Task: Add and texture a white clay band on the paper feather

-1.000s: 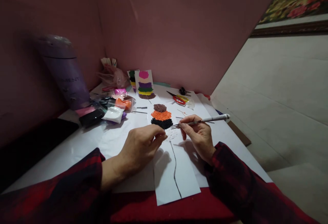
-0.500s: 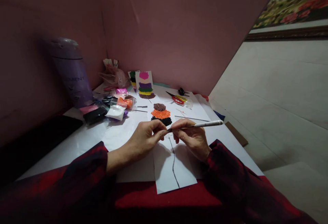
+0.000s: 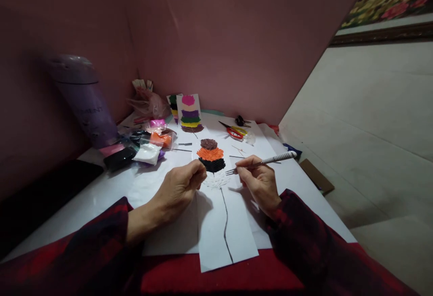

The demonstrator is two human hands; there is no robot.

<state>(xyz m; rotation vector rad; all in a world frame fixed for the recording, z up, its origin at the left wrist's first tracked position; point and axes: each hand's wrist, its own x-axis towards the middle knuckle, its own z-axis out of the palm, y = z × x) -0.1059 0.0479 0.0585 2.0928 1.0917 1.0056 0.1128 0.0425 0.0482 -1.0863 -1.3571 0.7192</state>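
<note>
My right hand [image 3: 260, 181] grips a small fork [image 3: 278, 157] with a ribbed silver handle; its prongs point left over the white card [image 3: 226, 237]. The fingers of my left hand [image 3: 181, 187] are curled closed at the card's left side, and anything inside them is hidden. On the card, brown [image 3: 209, 144], orange [image 3: 210, 153] and black [image 3: 212, 165] textured bands are stacked, with a whitish textured patch [image 3: 216, 180] below the black one. From that patch a dark wavy line [image 3: 226, 224] runs down the card.
Bagged coloured clay [image 3: 149, 151] lies at the left, near a purple bottle [image 3: 86, 102]. Behind the card stands a colour-striped card [image 3: 190, 114]. Red-and-yellow scissors [image 3: 235, 131] lie at the back right. A dark slab [image 3: 50, 192] is at the far left.
My hands have moved apart. The fork has come away from my left fingers, and its prongs now show. The view has shifted slightly, and the whitish patch is more visible.
</note>
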